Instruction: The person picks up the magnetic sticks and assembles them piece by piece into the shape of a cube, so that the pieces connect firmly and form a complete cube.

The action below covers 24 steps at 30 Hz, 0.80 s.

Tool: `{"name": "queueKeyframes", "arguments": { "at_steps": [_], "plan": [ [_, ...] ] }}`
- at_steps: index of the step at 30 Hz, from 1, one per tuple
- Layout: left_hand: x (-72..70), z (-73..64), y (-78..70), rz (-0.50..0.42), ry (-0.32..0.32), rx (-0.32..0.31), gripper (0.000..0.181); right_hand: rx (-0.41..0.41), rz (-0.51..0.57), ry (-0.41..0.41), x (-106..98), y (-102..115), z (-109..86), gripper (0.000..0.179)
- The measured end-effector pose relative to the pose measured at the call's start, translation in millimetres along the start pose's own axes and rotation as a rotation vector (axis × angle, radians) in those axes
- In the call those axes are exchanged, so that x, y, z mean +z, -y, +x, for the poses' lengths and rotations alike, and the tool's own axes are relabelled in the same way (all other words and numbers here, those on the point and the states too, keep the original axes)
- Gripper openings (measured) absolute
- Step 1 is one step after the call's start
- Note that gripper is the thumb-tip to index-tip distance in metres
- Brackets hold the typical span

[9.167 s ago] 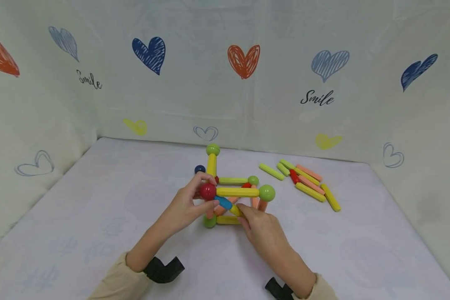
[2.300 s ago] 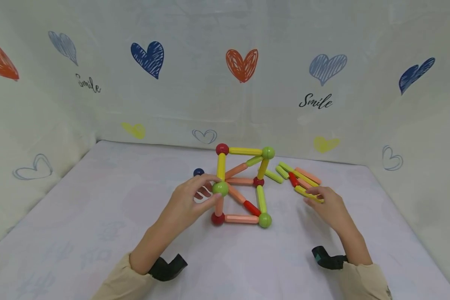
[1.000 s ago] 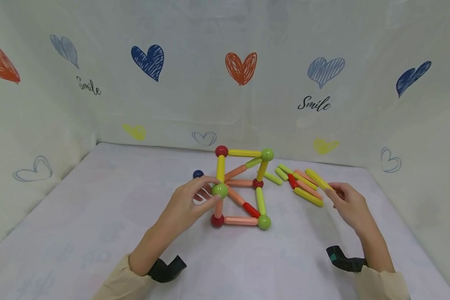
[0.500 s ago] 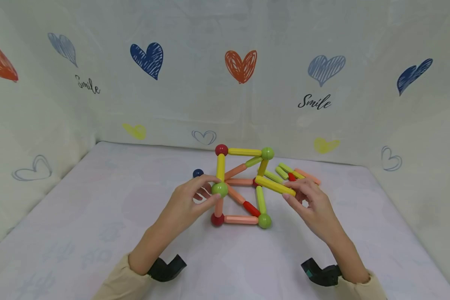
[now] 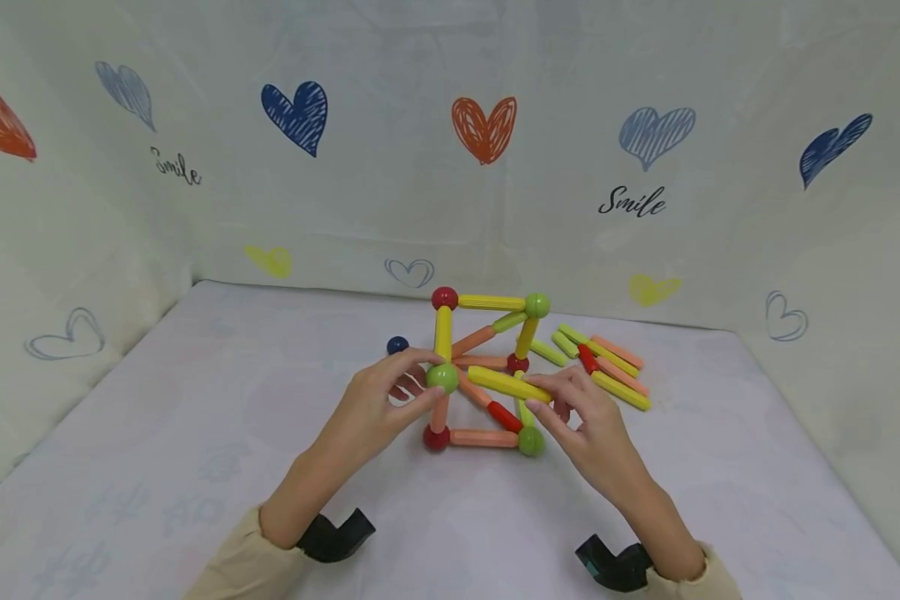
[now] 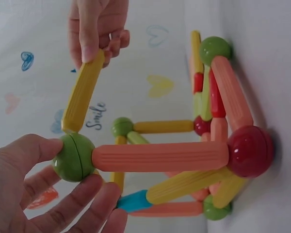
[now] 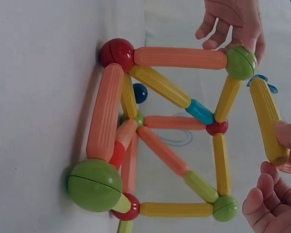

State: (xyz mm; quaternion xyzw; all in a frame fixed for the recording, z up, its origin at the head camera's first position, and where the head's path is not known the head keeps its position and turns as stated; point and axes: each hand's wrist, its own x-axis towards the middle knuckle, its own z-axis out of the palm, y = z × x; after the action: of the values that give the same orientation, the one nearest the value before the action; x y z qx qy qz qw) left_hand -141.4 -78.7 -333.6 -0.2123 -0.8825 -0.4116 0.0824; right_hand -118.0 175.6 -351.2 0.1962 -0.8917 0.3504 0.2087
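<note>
My left hand (image 5: 378,404) pinches a green ball (image 5: 442,378) at the near upper corner of a boxlike frame of magnetic rods and balls. A salmon rod (image 6: 160,157) runs down from that ball to a red ball (image 6: 250,151) at the base. My right hand (image 5: 596,429) pinches a yellow magnetic rod (image 5: 506,384) by its right end. The rod's other end points at the green ball and comes right up close to it in both wrist views. Inside the frame, a yellow rod with a blue piece (image 7: 200,112) slants up to a red ball (image 7: 217,126).
To the right of the frame lies a loose pile of yellow, salmon, red and lime rods (image 5: 621,390). A dark blue ball (image 5: 397,345) sits just left of the frame. Behind the white table (image 5: 217,500) hangs a heart-printed cloth.
The frame has been turned since the oldest view. My right hand has taken a yellow rod from the pile and brought it left to the green ball; my left hand stays put there.
</note>
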Motion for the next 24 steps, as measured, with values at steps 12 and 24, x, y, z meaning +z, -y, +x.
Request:
{"name": "queueKeyframes", "arguments": {
  "at_steps": [12,24],
  "plan": [
    [-0.7,0.9,-0.8,-0.005,0.004,-0.005,0.035,-0.024,0.048,-0.056,9.7,7.8,-0.4,0.032],
    [-3.0,0.8,-1.7,0.008,0.017,-0.004,0.035,0.082,0.102,-0.068,11.1,9.1,0.2,0.032]
  ]
}}
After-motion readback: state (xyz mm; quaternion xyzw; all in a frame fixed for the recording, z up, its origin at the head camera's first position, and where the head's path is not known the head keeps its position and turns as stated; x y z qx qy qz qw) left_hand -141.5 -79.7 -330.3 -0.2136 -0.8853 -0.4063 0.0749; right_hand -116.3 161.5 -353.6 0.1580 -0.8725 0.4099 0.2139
